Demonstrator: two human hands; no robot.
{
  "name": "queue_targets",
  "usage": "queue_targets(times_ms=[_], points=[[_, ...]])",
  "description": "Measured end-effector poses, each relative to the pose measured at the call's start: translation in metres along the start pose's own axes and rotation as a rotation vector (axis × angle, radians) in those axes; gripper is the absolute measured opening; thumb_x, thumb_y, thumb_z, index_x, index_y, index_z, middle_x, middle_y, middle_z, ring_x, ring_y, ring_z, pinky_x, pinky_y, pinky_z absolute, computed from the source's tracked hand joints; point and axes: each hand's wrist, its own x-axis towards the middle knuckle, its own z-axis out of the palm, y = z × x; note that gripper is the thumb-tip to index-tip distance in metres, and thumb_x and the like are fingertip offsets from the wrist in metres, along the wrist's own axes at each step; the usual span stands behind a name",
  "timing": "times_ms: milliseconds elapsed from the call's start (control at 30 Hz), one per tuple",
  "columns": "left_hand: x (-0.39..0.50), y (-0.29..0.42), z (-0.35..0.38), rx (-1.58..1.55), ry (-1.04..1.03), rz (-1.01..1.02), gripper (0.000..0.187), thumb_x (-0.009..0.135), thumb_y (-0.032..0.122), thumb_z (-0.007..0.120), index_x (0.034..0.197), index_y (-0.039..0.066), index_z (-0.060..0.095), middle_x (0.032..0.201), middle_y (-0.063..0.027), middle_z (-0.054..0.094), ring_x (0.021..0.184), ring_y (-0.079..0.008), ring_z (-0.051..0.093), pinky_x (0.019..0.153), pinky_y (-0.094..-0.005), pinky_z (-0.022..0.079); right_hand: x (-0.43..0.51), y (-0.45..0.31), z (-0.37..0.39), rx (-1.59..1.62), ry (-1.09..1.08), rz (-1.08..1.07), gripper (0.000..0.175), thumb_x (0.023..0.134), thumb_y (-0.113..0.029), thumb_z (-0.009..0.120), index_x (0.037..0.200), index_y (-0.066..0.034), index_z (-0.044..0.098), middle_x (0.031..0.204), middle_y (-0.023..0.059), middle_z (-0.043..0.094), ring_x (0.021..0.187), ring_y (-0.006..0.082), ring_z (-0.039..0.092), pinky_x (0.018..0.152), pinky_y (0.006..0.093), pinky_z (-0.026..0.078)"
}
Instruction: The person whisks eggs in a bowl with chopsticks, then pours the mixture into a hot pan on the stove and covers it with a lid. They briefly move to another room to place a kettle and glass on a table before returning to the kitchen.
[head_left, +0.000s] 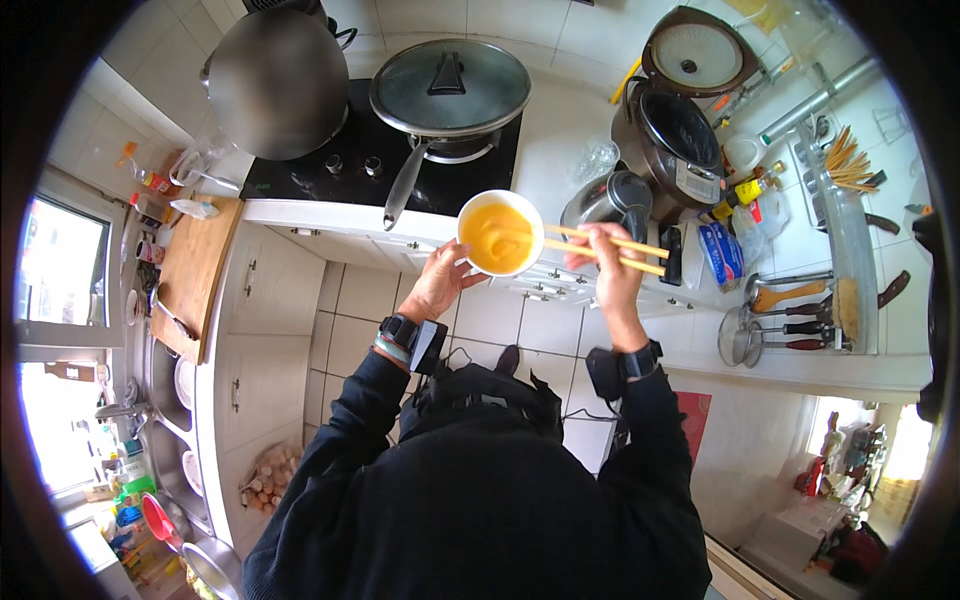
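Note:
My left hand (441, 281) grips a white bowl (538, 244) by its lower left side, thumb near the rim. Yellow beaten egg (487, 225) fills much of the bowl, with a swirl on its surface. In my right hand (613, 266) is a pair of wooden chopsticks (630, 255), their tips dipped into the egg. The bowl is held up in front of the counter edge, below a lidded frying pan (480, 97) that sits on the black gas hob (300, 184). The pan's handle (407, 184) points towards me, left of the bowl.
A large pot (277, 82), blurred, stands on the left burner. Right of the hob are an electric kettle (609, 202) and a rice cooker (667, 142) with its lid raised. A wooden cutting board (199, 270) lies on the left counter beside the sink (169, 390). Utensils (795, 315) hang at right.

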Motion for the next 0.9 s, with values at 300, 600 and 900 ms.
queue_targets(times_ms=[300,600,900], points=[[-0.0012,-0.0004,0.0007,0.021,0.002,0.013,0.053,0.082,0.035,0.063,0.122,0.003,0.047,0.121,-0.0113,0.05,0.113,-0.0237,0.054,0.086,-0.0402,0.053,-0.0014,-0.0025,0.003,-0.063,-0.115,0.103,0.022,0.095,-0.014,0.049,0.096,0.0058,0.059,0.077,0.0145,0.064,0.06,0.0175,0.063,0.054,0.0264,0.055],[0.0011,-0.0016,-0.0031,-0.015,0.001,-0.011,0.052,0.083,0.033,0.063,0.122,0.004,0.046,0.122,-0.0116,0.047,0.114,-0.025,0.053,0.086,-0.0411,0.053,-0.0048,-0.0005,0.0003,-0.035,0.039,-0.016,0.022,0.095,-0.014,0.05,0.098,0.0056,0.059,0.077,0.0126,0.064,0.059,0.0149,0.062,0.053,0.024,0.053],[0.0041,-0.0011,-0.0011,-0.009,0.013,0.005,0.054,0.083,0.032,0.064,0.123,0.002,0.045,0.121,-0.0123,0.049,0.111,-0.024,0.056,0.085,-0.0385,0.054,-0.0053,0.0002,-0.0008,-0.011,-0.152,-0.077,0.022,0.095,-0.015,0.05,0.098,0.0053,0.058,0.078,0.0134,0.064,0.06,0.0145,0.063,0.054,0.0248,0.054]])
